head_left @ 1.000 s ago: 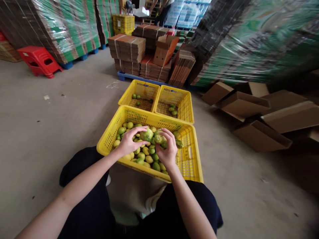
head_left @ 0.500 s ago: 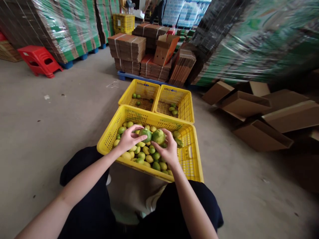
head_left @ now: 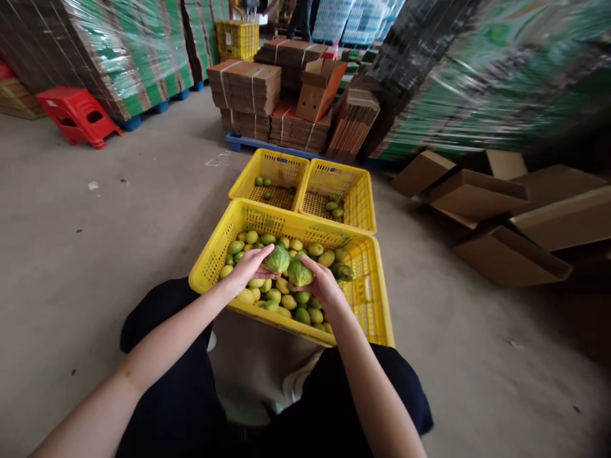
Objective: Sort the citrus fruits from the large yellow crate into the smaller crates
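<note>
My left hand is closed round a green lemon, thumb on top and fingers underneath. Another green lemon, with a ribbed skin, rests in the grip of my right hand. Both fruits are held close side by side over a large yellow crate. Inside that crate lie many yellow and green lemons, partly covered by my hands. Towards its right side sits a darker green fruit.
Two smaller yellow crates, one left and one right, stand behind the large one, each with a few green fruits. Flattened cartons are stacked on a blue pallet. A red stool stands left; open boxes lie right.
Both hands have turned the lemons, so different sides now face up. My right hand's lemon has come slightly lower, and its fingers have moved underneath.
</note>
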The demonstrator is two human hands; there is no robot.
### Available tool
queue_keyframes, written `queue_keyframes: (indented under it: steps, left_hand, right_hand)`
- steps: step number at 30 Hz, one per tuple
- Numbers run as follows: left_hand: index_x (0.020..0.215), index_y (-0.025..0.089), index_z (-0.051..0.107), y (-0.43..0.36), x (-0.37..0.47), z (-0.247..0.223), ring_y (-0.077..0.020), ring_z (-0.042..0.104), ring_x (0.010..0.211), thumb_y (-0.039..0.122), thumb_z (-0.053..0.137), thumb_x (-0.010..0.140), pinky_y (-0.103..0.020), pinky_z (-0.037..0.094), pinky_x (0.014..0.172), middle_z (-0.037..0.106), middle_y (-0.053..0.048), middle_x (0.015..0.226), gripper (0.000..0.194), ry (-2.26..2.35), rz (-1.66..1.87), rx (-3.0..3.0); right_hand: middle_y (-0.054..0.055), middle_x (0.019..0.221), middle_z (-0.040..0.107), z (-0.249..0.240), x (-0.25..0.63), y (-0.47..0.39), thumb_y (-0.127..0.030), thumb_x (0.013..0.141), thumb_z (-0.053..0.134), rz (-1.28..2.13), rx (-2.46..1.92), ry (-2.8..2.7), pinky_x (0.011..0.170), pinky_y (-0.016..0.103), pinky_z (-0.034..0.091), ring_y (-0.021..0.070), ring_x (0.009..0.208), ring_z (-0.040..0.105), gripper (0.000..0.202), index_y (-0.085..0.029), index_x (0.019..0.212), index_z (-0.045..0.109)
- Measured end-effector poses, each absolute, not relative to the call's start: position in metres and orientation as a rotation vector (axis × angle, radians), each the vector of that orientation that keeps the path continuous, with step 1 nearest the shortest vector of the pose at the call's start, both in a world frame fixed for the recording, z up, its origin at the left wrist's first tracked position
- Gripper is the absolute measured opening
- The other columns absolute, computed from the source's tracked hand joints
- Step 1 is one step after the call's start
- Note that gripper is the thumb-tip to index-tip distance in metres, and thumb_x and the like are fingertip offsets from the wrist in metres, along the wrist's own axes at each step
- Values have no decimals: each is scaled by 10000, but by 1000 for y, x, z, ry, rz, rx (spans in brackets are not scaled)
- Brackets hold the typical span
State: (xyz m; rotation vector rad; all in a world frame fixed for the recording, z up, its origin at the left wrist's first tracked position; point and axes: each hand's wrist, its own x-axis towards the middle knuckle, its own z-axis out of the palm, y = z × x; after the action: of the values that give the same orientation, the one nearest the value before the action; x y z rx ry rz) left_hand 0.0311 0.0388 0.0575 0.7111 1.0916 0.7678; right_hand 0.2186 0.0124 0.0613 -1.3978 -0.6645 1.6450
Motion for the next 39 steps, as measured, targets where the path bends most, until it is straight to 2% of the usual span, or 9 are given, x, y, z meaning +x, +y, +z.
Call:
queue_keyframes:
  steps: [4, 8, 14, 19, 24, 28, 30, 34, 39]
  left_hand:
    - [986, 142, 735, 38, 32, 60, -195, 752, 619, 530, 653, 914, -223, 585, 544, 763, -77, 698, 402, 1187, 729, 692]
    - [962, 141, 740, 36, 35, 66, -207, 751, 610, 489, 589, 963, -244, 584, 545, 753, -73, 662, 379, 1298, 697, 695]
    - [896, 139, 717, 38, 37, 65, -191, 727, 560, 469, 556, 985, -240, 569, 540, 725, -50, 598, 378, 1333, 693, 723]
    - [888, 111, 707, 40, 35, 62, -206, 738, 610, 487, 535, 994, -235, 547, 564, 699, -50, 564, 427, 1312, 660, 754]
    - [906, 131, 716, 40, 38, 59, -221, 736, 599, 467, 526, 996, -271, 559, 558, 716, -73, 587, 397, 1361, 640, 756]
    - [938, 133, 727, 41, 39, 56, -212, 725, 579, 436, 532, 996, -261, 537, 524, 722, -68, 610, 365, 1371, 666, 792]
    - [958, 133, 731, 41, 39, 55, -202, 726, 602, 399, 546, 991, -255, 538, 535, 740, -65, 667, 326, 1358, 693, 796]
    - [1009, 157, 746, 42, 36, 50, -225, 744, 845, 346, 625, 933, -267, 566, 662, 781, -83, 923, 237, 1252, 767, 782]
    - [1068, 210, 758, 41, 30, 46, -260, 638, 1178, 334, 694, 861, -315, 494, 979, 720, -66, 1234, 250, 956, 990, 974]
  right_hand:
    - [51, 763, 762, 68, 214, 12, -375, 850, 715, 1748, -1402, -526, 447, 254, 609, 174, 552, 702, 211, -174, 913, 703]
    - [46, 711, 747, 75, 208, 10, -391, 945, 575, 1839, -1417, -335, 382, 212, 547, 151, 436, 664, 227, -177, 964, 647]
    - [74, 550, 679, 75, 205, 10, -525, 1021, 330, 1992, -1439, -296, 317, 185, 467, 159, 379, 634, 507, -147, 886, 640]
    - [75, 540, 677, 68, 208, 12, -556, 1009, 310, 2017, -1405, -320, 322, 216, 483, 168, 386, 624, 554, -159, 818, 647]
    - [87, 515, 668, 63, 210, 14, -523, 1022, 277, 2051, -1373, -317, 324, 211, 479, 171, 371, 624, 568, -158, 760, 623]
    - [96, 515, 662, 59, 210, 15, -476, 1013, 317, 2045, -1340, -347, 338, 216, 481, 170, 375, 617, 516, -155, 741, 616]
    - [82, 529, 662, 55, 210, 15, -412, 988, 380, 1978, -1344, -384, 350, 223, 481, 165, 387, 608, 421, -158, 749, 616]
    - [18, 665, 690, 47, 211, 12, -311, 805, 654, 1705, -1330, -487, 449, 256, 532, 167, 532, 638, 125, -193, 812, 615]
    - [-44, 890, 704, 45, 211, 5, -295, 584, 887, 1312, -1230, -805, 680, 278, 564, 173, 767, 672, 501, -261, 964, 564]
